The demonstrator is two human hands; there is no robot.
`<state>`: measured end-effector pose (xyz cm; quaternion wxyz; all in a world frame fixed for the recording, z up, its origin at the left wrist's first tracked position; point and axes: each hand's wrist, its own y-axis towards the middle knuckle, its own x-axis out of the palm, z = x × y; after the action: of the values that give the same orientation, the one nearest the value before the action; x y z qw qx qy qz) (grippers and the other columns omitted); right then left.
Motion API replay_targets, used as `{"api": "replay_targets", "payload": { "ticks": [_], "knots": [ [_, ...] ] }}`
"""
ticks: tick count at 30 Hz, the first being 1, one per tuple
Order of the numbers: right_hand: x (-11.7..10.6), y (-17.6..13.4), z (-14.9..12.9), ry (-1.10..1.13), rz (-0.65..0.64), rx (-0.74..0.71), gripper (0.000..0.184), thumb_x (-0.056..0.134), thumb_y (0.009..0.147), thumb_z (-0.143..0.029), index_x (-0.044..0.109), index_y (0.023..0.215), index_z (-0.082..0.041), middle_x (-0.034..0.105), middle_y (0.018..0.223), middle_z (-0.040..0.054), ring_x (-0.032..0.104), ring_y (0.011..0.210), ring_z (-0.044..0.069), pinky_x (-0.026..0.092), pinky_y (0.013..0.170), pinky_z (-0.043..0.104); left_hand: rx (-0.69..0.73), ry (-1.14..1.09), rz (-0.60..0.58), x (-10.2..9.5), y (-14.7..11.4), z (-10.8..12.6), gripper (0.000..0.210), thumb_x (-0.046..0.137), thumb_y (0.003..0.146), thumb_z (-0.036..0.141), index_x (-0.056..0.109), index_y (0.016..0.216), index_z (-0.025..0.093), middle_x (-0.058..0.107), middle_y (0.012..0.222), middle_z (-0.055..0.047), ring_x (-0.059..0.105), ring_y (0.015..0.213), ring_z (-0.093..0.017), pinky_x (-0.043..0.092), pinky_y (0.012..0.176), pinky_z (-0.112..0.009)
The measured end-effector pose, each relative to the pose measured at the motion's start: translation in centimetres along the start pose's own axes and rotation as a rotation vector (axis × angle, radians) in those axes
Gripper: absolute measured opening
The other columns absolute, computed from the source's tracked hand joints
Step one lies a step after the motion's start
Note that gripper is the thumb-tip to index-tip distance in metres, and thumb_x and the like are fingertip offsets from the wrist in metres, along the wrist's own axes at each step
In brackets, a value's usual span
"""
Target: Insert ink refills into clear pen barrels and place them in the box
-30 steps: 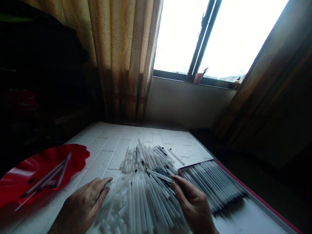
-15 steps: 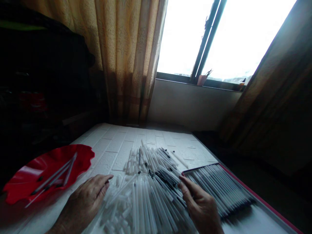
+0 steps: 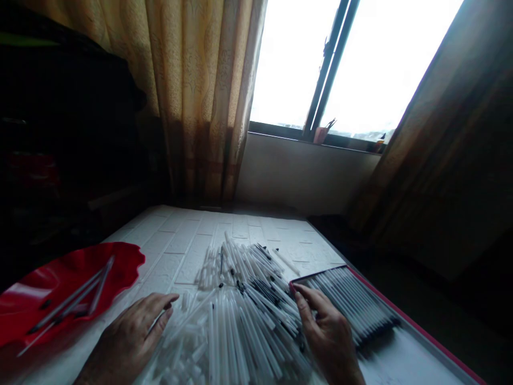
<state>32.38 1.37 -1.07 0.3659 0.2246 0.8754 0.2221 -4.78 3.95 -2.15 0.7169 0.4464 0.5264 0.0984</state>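
My left hand (image 3: 132,331) hovers over the left side of a pile of pen parts, its thumb and fingers apart with nothing in them. Below it lie short clear plastic pieces (image 3: 184,342). Long translucent pen tubes (image 3: 232,337) spread between my hands, and thin black-tipped refills (image 3: 266,291) lie on top near the right. My right hand (image 3: 326,326) is at the left corner of a shallow red-edged tray (image 3: 377,291), thumb and index finger closed on its rim. Inside the tray, pens with dark ends (image 3: 336,299) lie side by side in a row.
A red wavy-rimmed bowl (image 3: 128,256) at the left holds several pens and small black parts. The table (image 3: 192,224) has a white brick-pattern cover. Beyond it are a curtain (image 3: 200,96) and a window; a pink cup (image 3: 320,135) with sticks stands on the sill.
The view has shifted slightly to the right, so everything appears further left. The gap between my left thumb and fingers has widened. My right hand stays at the tray's corner.
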Motion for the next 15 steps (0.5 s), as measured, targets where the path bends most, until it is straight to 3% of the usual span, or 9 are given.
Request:
{"api": "replay_targets", "payload": {
  "ticks": [5,9,11,15],
  "knots": [
    [-1.7,0.9,1.0,0.1,0.279,0.176,0.041,0.057,0.09,-0.048,0.079,0.105,-0.016,0.082,0.103,0.0145,0.077,0.095,0.032,0.062,0.083,0.041,0.068,0.002,0.093,0.2,0.2,0.1,0.039,0.037,0.107,0.048,0.071,0.1,0.028,0.082,0.086,0.003,0.08,0.073,-0.013,0.061,0.067,-0.016],
    [-4.6,1.2,1.3,0.1,0.36,0.272,0.043,0.059,0.088,-0.05,0.078,0.105,-0.017,0.082,0.098,0.0136,0.078,0.084,0.03,0.062,0.071,0.037,0.009,-0.033,0.079,1.2,-0.4,-1.0,0.041,0.038,0.105,0.055,0.071,0.101,0.031,0.081,0.086,0.005,0.08,0.073,-0.014,0.062,0.07,-0.018],
    [-6.4,1.3,1.4,-0.011,0.269,0.233,0.041,0.059,0.088,-0.052,0.079,0.103,-0.02,0.083,0.095,0.0119,0.078,0.082,0.03,0.061,0.068,0.035,-0.039,-0.055,0.047,1.9,-1.0,-1.8,0.043,0.039,0.102,0.062,0.071,0.104,0.033,0.081,0.09,0.007,0.08,0.077,-0.015,0.063,0.074,-0.019],
    [-9.5,1.9,1.8,-0.346,-0.154,0.209,0.036,0.055,0.089,-0.045,0.082,0.102,-0.025,0.084,0.097,0.0085,0.079,0.084,0.028,0.059,0.069,0.033,-0.101,-0.087,-0.015,3.0,-2.2,-2.8,0.045,0.039,0.099,0.069,0.069,0.11,0.037,0.08,0.1,0.009,0.08,0.088,-0.016,0.062,0.082,-0.022]
  ]
}}
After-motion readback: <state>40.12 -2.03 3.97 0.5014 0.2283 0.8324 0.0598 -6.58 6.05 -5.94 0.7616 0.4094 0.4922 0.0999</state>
